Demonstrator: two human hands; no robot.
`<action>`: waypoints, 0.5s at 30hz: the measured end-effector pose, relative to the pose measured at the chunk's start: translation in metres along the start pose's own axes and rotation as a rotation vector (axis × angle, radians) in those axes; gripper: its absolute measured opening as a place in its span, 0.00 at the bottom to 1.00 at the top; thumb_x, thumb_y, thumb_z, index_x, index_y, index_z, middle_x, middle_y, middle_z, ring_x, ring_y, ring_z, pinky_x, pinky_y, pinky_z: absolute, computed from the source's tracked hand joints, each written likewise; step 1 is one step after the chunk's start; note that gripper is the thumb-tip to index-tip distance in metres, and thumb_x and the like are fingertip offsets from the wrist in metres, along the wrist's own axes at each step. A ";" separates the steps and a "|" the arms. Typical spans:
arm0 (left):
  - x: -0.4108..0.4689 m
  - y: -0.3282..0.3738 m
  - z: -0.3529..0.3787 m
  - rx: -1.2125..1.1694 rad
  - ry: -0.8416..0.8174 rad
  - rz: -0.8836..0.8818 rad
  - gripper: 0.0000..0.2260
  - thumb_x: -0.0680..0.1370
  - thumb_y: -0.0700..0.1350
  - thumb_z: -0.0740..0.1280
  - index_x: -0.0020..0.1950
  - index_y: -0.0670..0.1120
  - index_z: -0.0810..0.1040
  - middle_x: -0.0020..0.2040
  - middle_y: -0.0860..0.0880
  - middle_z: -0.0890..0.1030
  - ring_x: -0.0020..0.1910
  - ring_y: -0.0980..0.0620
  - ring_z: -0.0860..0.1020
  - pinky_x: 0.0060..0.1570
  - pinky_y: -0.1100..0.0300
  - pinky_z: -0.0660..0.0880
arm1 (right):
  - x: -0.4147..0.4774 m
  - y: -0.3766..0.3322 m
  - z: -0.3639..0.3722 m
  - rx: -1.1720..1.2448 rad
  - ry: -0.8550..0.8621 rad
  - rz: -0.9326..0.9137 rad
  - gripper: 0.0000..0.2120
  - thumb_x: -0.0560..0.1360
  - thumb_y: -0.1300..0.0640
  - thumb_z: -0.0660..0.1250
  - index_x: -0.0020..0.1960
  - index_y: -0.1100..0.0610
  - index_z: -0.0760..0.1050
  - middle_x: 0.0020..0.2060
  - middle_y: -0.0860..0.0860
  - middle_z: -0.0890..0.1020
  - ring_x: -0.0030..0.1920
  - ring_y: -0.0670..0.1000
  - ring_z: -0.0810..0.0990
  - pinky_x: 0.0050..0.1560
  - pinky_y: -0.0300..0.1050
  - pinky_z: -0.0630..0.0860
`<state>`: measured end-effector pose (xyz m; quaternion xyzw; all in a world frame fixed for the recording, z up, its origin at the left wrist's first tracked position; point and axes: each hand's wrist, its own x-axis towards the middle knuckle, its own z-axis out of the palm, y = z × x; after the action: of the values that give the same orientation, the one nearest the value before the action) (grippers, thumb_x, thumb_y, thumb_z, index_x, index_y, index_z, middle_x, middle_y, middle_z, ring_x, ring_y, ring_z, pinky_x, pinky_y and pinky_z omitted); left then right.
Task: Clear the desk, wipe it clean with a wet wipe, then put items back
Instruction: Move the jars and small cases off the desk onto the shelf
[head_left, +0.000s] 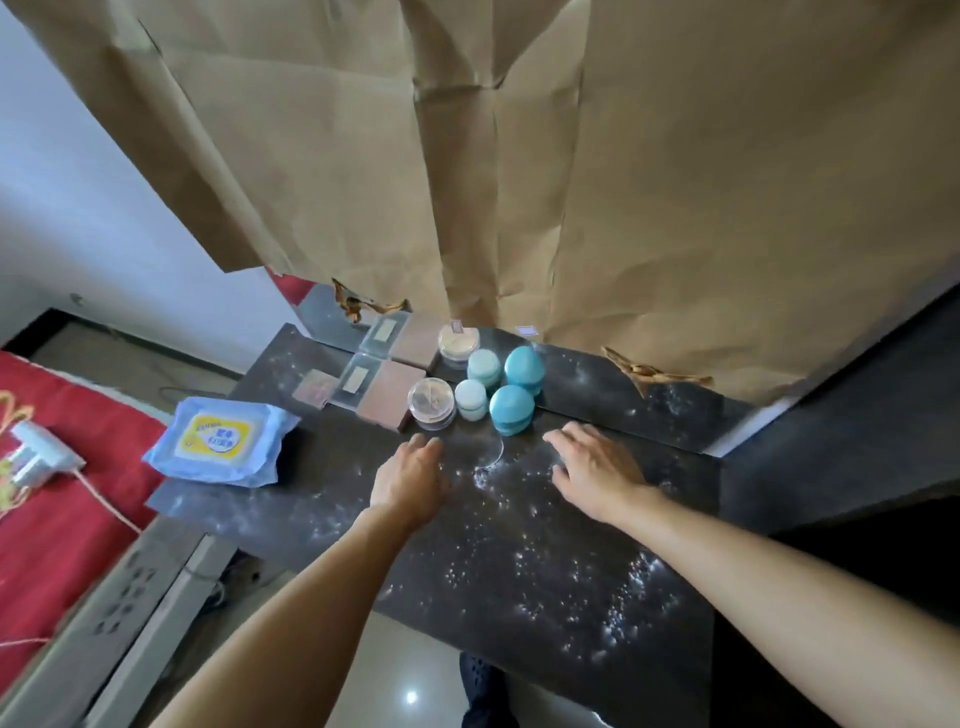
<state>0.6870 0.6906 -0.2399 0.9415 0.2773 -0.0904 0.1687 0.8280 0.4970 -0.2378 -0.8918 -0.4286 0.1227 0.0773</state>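
Note:
A dark speckled desk (519, 561) carries a row of cosmetics along its back by a mirror. From left to right stand a pinkish-brown flat case (387, 395), a clear round jar (431, 402), a small pale-blue jar (471, 399) and a teal egg-shaped container (511, 410). A blue wet wipe pack (221, 441) with a yellow label lies on the desk's left edge. My left hand (410, 478) hovers just in front of the clear jar, fingers loosely together, holding nothing. My right hand (597, 467) is spread flat over the desk right of the teal container.
Brown paper (519, 156) covers the mirror behind the desk, and the cosmetics are reflected in the uncovered strip below. A red bed cover (57, 493) with a white charger (39, 457) lies to the left. A thin hair-like strand (493, 457) lies between my hands.

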 end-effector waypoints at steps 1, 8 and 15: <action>0.013 -0.008 -0.002 0.021 -0.017 0.014 0.18 0.76 0.49 0.64 0.64 0.47 0.71 0.63 0.46 0.73 0.60 0.44 0.73 0.56 0.50 0.72 | 0.015 -0.006 0.004 -0.023 -0.008 -0.002 0.19 0.76 0.53 0.61 0.65 0.53 0.66 0.61 0.51 0.72 0.61 0.53 0.71 0.54 0.49 0.74; 0.100 -0.030 -0.002 0.219 -0.007 0.237 0.23 0.77 0.50 0.63 0.70 0.47 0.64 0.70 0.44 0.65 0.67 0.43 0.65 0.65 0.51 0.64 | 0.094 -0.030 0.025 -0.128 -0.024 -0.038 0.27 0.69 0.59 0.65 0.68 0.53 0.66 0.69 0.54 0.68 0.68 0.57 0.67 0.56 0.52 0.69; 0.147 -0.026 0.012 0.324 -0.060 0.357 0.27 0.75 0.49 0.64 0.72 0.49 0.60 0.65 0.46 0.70 0.66 0.45 0.66 0.66 0.51 0.61 | 0.106 -0.025 0.039 -0.199 -0.060 -0.084 0.31 0.61 0.60 0.72 0.64 0.53 0.73 0.61 0.53 0.75 0.61 0.56 0.74 0.45 0.51 0.74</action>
<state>0.7937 0.7793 -0.2970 0.9873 0.0831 -0.1303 0.0369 0.8622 0.5970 -0.2851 -0.8721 -0.4779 0.1029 -0.0197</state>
